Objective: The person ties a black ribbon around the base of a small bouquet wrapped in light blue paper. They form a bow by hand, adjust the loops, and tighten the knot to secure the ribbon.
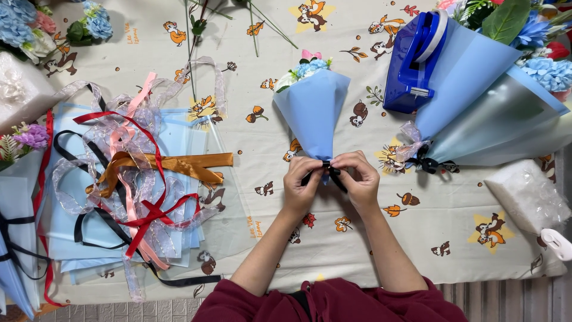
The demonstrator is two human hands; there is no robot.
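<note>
- While the dark red sleeves (333,301) are showing at the near edge, both forearms are being stretched forward over the printed tablecloth (417,238).
- A black ribbon (326,168) is being pinched by the left hand (302,182), its fingers closed on the ribbon at the narrow bottom of the small bouquet (313,107).
- The same ribbon is being gripped by the right hand (356,179), fingertips closed and touching those of the other hand.
- The small bouquet is being kept flat on the cloth at the centre, its blue paper cone pointing toward the person and its blue and pink flowers lying at the far end.
- A heap of loose ribbons (137,179), red, pink, gold, black and sheer, is being left on a stack of pale blue paper sheets (65,232) well to the left.
- A white bag (527,194) is being left near the right edge.
- A finished large bouquet (494,101) in blue wrapping is lying farther right, tied with a black bow.
- A blue tape dispenser (414,62) is standing just beside it, at the far side.
</note>
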